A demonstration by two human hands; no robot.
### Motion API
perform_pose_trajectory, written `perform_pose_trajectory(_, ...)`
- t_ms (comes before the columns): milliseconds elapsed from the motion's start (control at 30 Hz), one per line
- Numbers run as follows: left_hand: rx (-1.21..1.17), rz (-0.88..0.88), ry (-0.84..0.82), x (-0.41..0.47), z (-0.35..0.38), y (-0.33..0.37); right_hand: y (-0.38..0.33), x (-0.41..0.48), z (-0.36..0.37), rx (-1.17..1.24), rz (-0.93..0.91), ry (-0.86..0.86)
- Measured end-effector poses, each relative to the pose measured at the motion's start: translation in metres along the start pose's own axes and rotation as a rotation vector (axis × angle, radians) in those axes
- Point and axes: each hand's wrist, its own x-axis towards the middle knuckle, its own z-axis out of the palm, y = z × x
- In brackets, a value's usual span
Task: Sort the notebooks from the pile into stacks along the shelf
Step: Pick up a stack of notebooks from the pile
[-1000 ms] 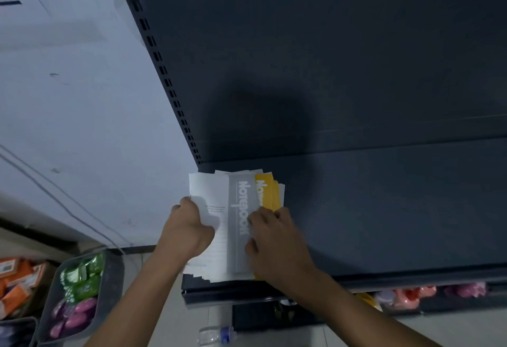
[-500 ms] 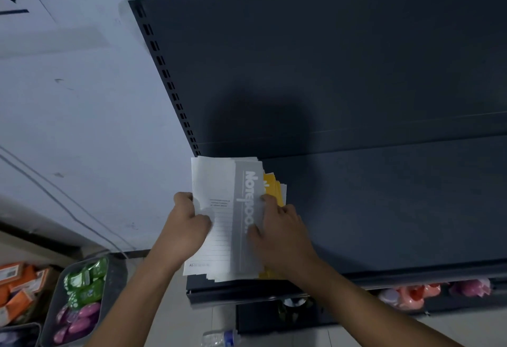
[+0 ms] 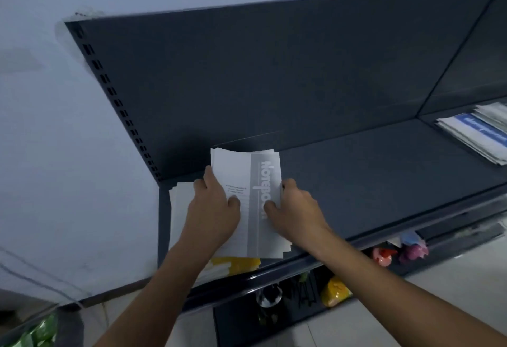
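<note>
Pink toys [image 3: 413, 250], yellow packet [image 3: 334, 293], green packets [image 3: 38, 330]

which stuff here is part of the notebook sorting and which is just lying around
Part of the job: grey notebooks, gripped by left hand and right hand; white pile; yellow notebooks; blue stack; shelf.
Lying about: small toys; yellow packet; green packets.

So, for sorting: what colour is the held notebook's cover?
The notebook is white with a grey band, head view.
</note>
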Motion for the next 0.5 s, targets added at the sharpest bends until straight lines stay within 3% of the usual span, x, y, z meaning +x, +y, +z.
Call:
perform_pose_trajectory(300,0.132,0.213,-0.062,-0.005,0.064,0.092,0.076,-0.021,-0.071,-0.051,0.116,0.223)
perform_pose_trajectory(500,0.096,0.278,-0.147,-0.013,0.120,0.170,0.151,-0.022,-0.130,-0.053,0.178,0.247)
